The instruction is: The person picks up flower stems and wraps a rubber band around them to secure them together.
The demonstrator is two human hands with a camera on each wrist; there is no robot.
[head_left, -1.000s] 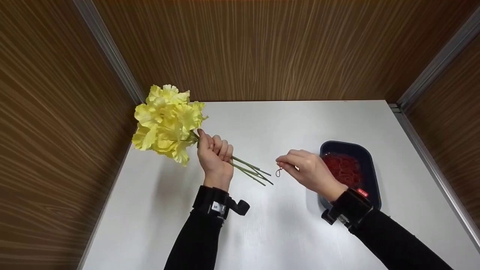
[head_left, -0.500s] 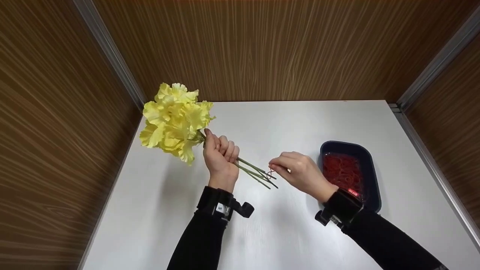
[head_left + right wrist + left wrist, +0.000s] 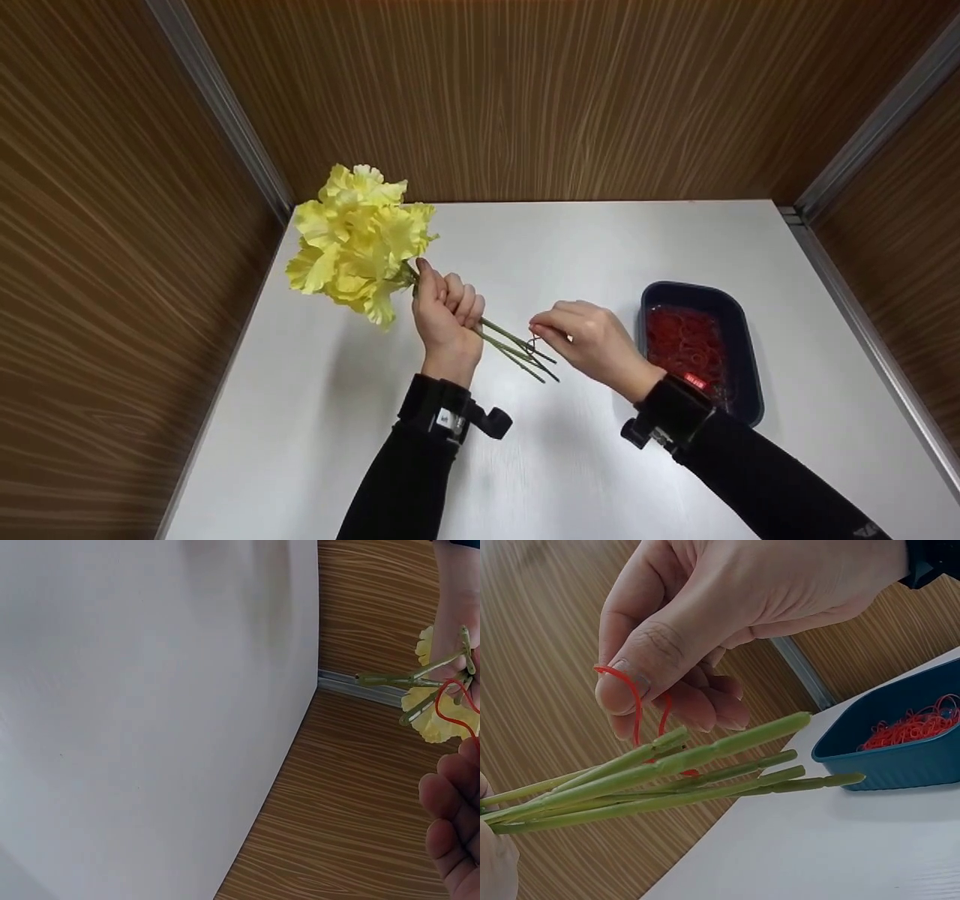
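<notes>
One red rubber band point(image 3: 634, 701) hangs pinched between the thumb and forefinger of the right hand point(image 3: 589, 341), its loop touching the cut ends of the green flower stems point(image 3: 667, 772); it looks thin, light and very stretchy, so it should be held by a short stretch of the loop and spread open, not pulled hard, or it may slip from the fingertips or snap back. Those stems look stiff, smooth and light, and they splay a little at the tips. The left hand point(image 3: 448, 315) is wrapped closed around them just below the yellow flower heads point(image 3: 360, 240), which seem soft and easily crushed, so the stalks are the better place to grip. Off to the right, on the white table point(image 3: 570, 465), sits a dark blue tray point(image 3: 750, 375) heaped with more red rubber bands point(image 3: 686, 341).
</notes>
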